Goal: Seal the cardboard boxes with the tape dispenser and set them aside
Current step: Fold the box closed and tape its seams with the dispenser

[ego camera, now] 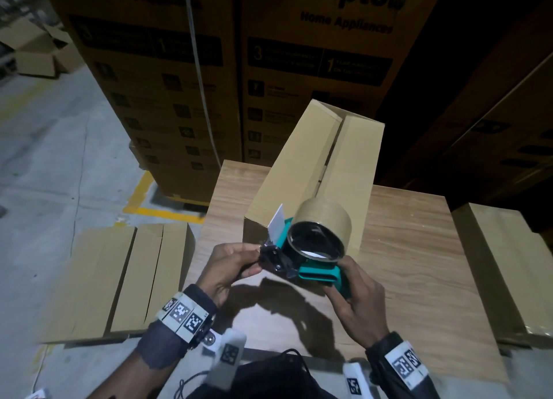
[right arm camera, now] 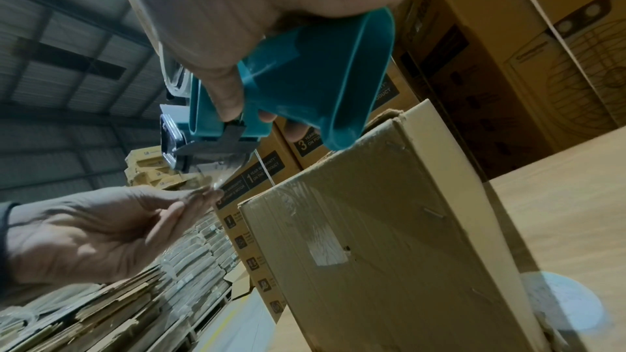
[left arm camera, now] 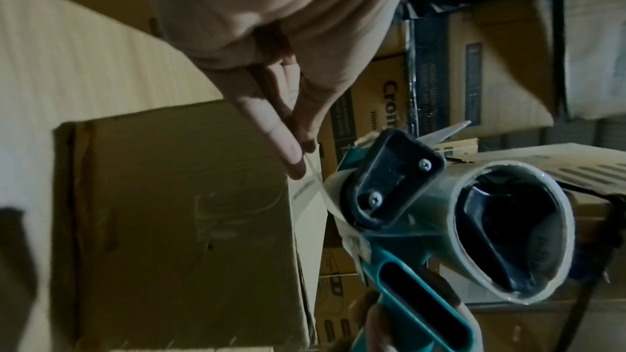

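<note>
A long plain cardboard box (ego camera: 302, 171) lies on the wooden table (ego camera: 413, 249), its top flaps folded shut with an open seam down the middle. In front of its near end I hold a teal tape dispenser (ego camera: 311, 267) carrying a roll of clear brown tape (ego camera: 324, 222). My right hand (ego camera: 356, 297) grips the teal handle (right arm camera: 305, 68). My left hand (ego camera: 233, 264) pinches the loose tape end (left arm camera: 310, 170) at the black front of the dispenser (left arm camera: 389, 178), thumb and fingertips together. The box's near end face (right arm camera: 372, 237) shows old tape patches.
Flattened cardboard (ego camera: 119, 279) lies on the floor left of the table. Another closed box (ego camera: 514, 267) sits to the right. Tall printed appliance cartons (ego camera: 209, 69) stand stacked behind the table. A yellow floor line (ego camera: 161, 210) runs beside them.
</note>
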The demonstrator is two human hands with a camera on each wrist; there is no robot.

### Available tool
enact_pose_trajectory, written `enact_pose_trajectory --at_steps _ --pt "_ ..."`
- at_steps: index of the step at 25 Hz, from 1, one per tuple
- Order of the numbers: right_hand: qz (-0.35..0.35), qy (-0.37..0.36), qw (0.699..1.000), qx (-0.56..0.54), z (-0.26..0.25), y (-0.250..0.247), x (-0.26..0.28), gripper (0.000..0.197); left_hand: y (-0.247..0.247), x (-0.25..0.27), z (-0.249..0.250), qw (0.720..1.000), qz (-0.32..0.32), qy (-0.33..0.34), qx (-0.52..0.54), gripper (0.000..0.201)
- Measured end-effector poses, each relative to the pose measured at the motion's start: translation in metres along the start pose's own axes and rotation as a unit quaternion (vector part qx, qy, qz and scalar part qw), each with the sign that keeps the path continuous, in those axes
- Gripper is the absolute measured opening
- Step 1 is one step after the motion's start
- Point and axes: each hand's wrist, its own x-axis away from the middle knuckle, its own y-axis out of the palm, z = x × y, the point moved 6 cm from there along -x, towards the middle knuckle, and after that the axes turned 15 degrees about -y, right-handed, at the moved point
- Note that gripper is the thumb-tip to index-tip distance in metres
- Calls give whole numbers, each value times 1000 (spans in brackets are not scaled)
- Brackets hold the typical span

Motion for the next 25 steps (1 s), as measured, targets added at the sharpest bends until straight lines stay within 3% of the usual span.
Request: enact_pose_trajectory --at_steps 4,11,19,25 --pt "-32 -18 999 8 7 10 -29 27 -12 -11 33 1000 -4 -5 -5 20" --pt "-65 2 996 60 43 -34 -29 39 -40 -17 94 995 32 78 -52 13" --pt "-70 -10 992 102 51 -14 -26 45 -39 -41 97 978 79 146 -123 15" --pt "-89 -4 990 109 56 -7 -23 48 -47 -52 90 974 106 153 -126 14"
